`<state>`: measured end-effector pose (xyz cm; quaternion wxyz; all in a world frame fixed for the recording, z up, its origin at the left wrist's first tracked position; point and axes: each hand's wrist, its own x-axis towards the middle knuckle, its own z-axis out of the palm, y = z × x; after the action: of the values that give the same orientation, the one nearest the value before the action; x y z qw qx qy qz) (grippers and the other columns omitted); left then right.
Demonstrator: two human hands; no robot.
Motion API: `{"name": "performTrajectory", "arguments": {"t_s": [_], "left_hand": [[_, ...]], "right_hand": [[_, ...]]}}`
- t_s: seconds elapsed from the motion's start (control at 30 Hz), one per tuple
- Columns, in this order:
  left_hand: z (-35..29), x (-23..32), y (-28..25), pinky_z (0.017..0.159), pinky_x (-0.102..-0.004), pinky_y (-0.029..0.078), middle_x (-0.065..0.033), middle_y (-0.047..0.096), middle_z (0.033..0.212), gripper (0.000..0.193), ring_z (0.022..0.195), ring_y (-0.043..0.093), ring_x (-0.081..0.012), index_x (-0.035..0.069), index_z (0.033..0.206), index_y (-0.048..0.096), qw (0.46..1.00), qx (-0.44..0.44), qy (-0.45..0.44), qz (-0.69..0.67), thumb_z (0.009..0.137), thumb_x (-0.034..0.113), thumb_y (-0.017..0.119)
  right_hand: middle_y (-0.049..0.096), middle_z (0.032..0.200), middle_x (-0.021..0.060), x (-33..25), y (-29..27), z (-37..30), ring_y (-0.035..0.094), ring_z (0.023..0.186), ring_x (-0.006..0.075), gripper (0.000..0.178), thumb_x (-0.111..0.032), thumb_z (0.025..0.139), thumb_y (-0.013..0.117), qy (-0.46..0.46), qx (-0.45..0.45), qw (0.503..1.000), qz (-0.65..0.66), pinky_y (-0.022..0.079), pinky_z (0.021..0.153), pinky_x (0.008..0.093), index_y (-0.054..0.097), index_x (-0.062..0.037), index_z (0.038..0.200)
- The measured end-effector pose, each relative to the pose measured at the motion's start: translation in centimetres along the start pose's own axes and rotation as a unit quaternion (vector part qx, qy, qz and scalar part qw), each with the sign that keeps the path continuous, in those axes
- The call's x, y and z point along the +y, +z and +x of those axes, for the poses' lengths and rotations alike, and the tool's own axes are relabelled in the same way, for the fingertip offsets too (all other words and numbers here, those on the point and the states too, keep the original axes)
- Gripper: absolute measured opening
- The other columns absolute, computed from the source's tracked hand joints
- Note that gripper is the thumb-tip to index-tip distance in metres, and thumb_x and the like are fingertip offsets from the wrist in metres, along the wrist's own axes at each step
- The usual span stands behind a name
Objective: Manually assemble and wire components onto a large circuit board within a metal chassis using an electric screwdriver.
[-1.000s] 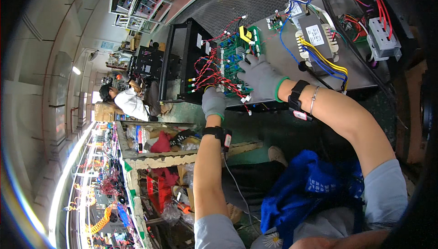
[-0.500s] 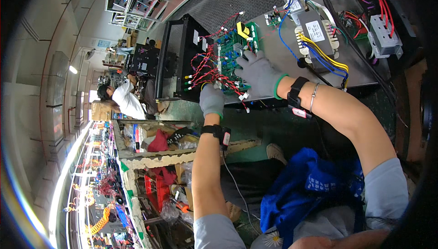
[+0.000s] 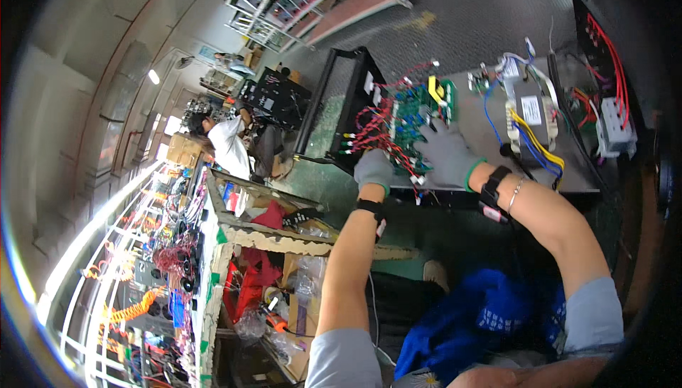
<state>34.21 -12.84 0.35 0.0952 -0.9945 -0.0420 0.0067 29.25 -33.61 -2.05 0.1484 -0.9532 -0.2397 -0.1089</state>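
A green circuit board point(image 3: 408, 121) with blue parts and a yellow component lies on a grey metal base plate point(image 3: 479, 107) beside a black upright panel. My left hand point(image 3: 374, 169), in a grey glove, is at the near left corner of the board, by the bundle of red and black wires point(image 3: 371, 126). Its fingers are curled, and what lies between them is hidden. My right hand point(image 3: 449, 152), gloved too, reaches onto the board's right side with fingers spread. White-tipped connectors point(image 3: 419, 180) hang at the near edge between both hands.
A transformer point(image 3: 533, 114) with yellow and blue wires sits right of the board. Farther right is a grey socket block point(image 3: 616, 128) with red wires. A cluttered wooden-edged bench point(image 3: 284, 239) stands at left. A person in white point(image 3: 231, 148) is beyond it.
My view has shifted, so the unit and both hands appear farther right and slightly lower. Both hands stay at about the same places on the board.
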Motion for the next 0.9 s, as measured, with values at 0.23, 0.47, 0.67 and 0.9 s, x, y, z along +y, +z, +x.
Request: {"name": "performTrajectory", "arguments": {"t_s": [0.23,0.47,0.67,0.9], "left_hand": [[-0.5,0.4,-0.5,0.089,-0.0456,0.055,-0.0167,0.070,0.116,0.025,0.109,0.067,-0.0357,0.010,0.107,0.073,0.998,-0.058,-0.025,-0.026,0.087,0.020,0.060],[-2.4,-0.6,1.7,0.078,-0.0455,0.058,-0.0174,0.073,0.103,0.021,0.095,0.072,-0.0350,0.008,0.101,0.070,0.999,0.011,0.008,-0.052,0.092,0.022,0.057],[-4.1,-0.5,1.8,0.071,-0.0458,0.060,-0.0170,0.073,0.097,0.020,0.087,0.073,-0.0334,0.005,0.105,0.066,0.998,0.044,0.000,-0.055,0.092,0.017,0.056],[-3.9,-0.9,0.6,0.083,-0.0466,0.057,-0.0217,0.071,0.103,0.024,0.099,0.070,-0.0371,0.004,0.101,0.071,0.994,0.000,0.037,-0.099,0.091,0.019,0.056]], "right_hand": [[0.048,0.128,0.0119,-0.6,-1.0,-0.2,0.041,0.126,0.0343,0.062,-0.041,0.070,0.077,0.010,-0.035,0.999,0.015,0.039,0.098,0.0489,0.063,-0.0149,0.125],[0.048,0.130,0.0120,-1.2,-1.5,-0.9,0.040,0.128,0.0358,0.065,-0.041,0.068,0.078,0.001,-0.023,0.999,0.033,0.045,0.095,0.0515,0.062,-0.0138,0.126],[0.049,0.129,0.0098,-1.2,-1.1,-1.4,0.038,0.130,0.0359,0.063,-0.044,0.066,0.080,0.001,-0.018,0.999,0.030,0.043,0.096,0.0517,0.064,-0.0177,0.121],[0.049,0.128,0.0104,-1.2,-0.7,-1.3,0.040,0.129,0.0375,0.064,-0.045,0.065,0.081,-0.008,-0.022,1.000,0.001,0.043,0.095,0.0519,0.064,-0.0174,0.120]]}}
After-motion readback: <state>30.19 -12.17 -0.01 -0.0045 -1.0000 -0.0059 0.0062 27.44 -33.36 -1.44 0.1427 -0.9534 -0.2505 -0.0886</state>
